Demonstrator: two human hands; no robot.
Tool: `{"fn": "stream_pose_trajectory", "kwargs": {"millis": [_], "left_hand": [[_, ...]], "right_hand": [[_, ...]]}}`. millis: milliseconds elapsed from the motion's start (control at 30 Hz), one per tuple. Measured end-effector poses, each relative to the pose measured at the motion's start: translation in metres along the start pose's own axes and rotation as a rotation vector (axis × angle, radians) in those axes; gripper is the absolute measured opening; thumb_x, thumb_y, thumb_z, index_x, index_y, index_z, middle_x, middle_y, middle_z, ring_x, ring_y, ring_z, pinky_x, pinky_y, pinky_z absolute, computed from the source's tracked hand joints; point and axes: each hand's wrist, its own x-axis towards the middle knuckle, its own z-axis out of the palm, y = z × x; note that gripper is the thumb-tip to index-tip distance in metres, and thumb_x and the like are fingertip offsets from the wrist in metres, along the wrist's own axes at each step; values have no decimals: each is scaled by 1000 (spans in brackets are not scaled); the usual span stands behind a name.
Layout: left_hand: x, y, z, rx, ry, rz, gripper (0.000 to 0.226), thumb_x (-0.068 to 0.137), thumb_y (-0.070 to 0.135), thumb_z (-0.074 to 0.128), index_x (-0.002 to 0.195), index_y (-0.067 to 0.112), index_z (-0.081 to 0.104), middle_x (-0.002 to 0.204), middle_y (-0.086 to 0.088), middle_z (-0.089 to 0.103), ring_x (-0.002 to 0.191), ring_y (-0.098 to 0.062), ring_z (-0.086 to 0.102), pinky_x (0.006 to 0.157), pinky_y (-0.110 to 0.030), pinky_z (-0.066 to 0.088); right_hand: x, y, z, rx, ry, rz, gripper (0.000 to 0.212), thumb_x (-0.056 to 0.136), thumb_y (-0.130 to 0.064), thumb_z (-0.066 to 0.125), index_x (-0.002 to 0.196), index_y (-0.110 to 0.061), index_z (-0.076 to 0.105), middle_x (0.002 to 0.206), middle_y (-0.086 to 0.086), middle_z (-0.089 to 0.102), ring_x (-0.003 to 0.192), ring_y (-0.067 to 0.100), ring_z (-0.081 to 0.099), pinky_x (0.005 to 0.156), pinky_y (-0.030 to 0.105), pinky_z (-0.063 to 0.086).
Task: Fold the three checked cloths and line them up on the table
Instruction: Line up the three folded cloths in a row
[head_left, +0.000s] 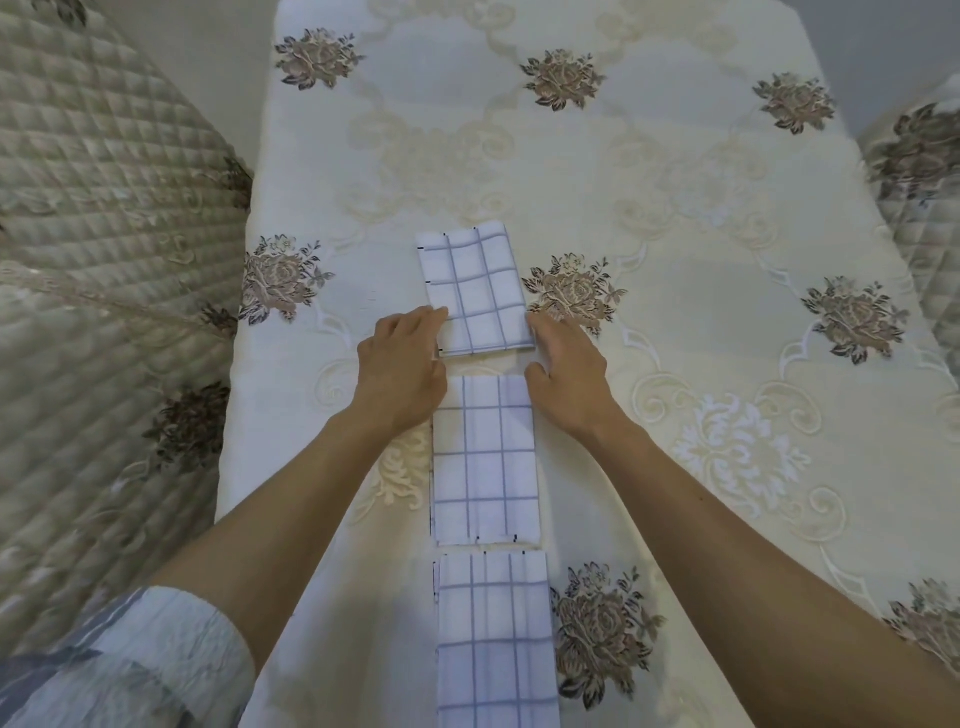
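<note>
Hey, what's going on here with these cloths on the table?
A person is lining up three folded checked cloths on a floral-covered table. The near cloth and the middle cloth lie roughly in line, one behind the other. The left hand and the right hand touch the side edges of the far cloth, which sits slightly tilted out of line, apparently to square it with the others.
</note>
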Motion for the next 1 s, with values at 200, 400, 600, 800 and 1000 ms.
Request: {"fn": "stream_pose_trajectory", "kwargs": {"millis": [200, 400, 600, 800, 1000], "left_hand": [[-2, -3, 3, 5, -4, 4, 58, 88, 9, 46, 144, 22, 40, 154, 4, 33, 139, -27, 24, 106, -49, 30], [-10, -7, 3, 3, -7, 11, 55, 87, 7, 46, 139, 23, 46, 154, 4, 34, 139, -26, 24, 107, -47, 28], [-18, -9, 5, -11, -16, 18, 55, 87, 7, 47, 140, 23, 46, 153, 5, 34, 139, -25, 25, 107, -48, 27], [-23, -11, 4, -43, -13, 20, 56, 87, 7, 47, 141, 21, 45, 152, 7, 36, 139, -23, 26, 107, -48, 27], [-28, -13, 3, -94, 1, 18, 53, 87, 6, 47, 138, 21, 51, 148, 9, 43, 137, -21, 30, 108, -46, 27]], "right_hand": [[-10, 1, 1, 20, -33, 6, 54, 86, -10, 46, 140, -14, 42, 141, 2, 46, 142, 29, 24, 115, 46, 18], [-22, -2, 5, 29, -36, 13, 52, 85, -12, 42, 137, -15, 45, 139, 2, 48, 144, 30, 22, 114, 46, 20], [-29, -2, 4, 28, -40, 12, 66, 73, -19, 31, 137, -15, 44, 142, 2, 46, 146, 27, 19, 114, 42, 17], [-28, -3, 2, 13, -43, 20, 59, 81, 2, 41, 137, -16, 44, 142, 1, 46, 145, 27, 21, 114, 41, 17], [-32, -4, 2, 36, -44, 26, 58, 83, 1, 43, 139, -14, 43, 140, 4, 47, 145, 26, 22, 114, 43, 19]]}}
